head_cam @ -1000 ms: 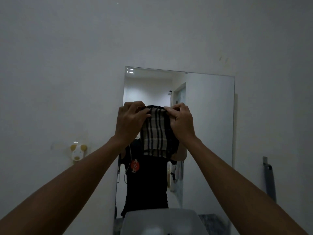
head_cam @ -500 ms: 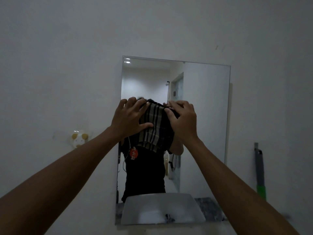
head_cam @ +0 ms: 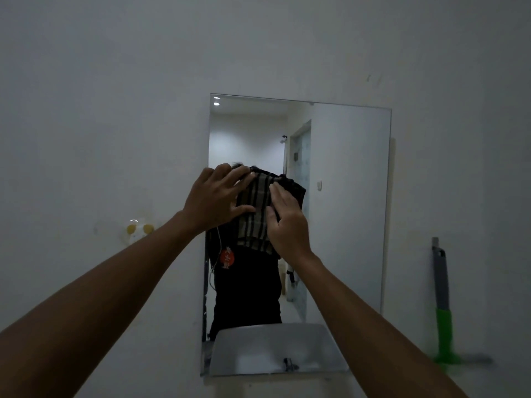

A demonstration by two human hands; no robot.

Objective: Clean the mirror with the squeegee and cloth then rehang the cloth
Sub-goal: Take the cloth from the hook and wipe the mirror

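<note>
A tall frameless mirror [head_cam: 344, 196] hangs on the white wall ahead. I hold a checked black and beige cloth [head_cam: 255, 219] in front of its middle. My left hand [head_cam: 218, 199] grips the cloth's upper left edge with fingers spread. My right hand [head_cam: 287, 222] presses flat on the cloth's right side. A squeegee [head_cam: 442, 305] with a grey shaft and a green handle hangs on the wall to the right of the mirror, blade at the bottom.
A small white and yellow animal-shaped hook [head_cam: 138, 231] sits on the wall left of the mirror, partly behind my left forearm. The mirror reflects a person in dark clothes, a basin [head_cam: 258, 351] and a doorway.
The cloth has been folded smaller between my hands. My right hand shifted from pinching its top edge to lying flat on it. The view tilted down, showing more of the squeegee.
</note>
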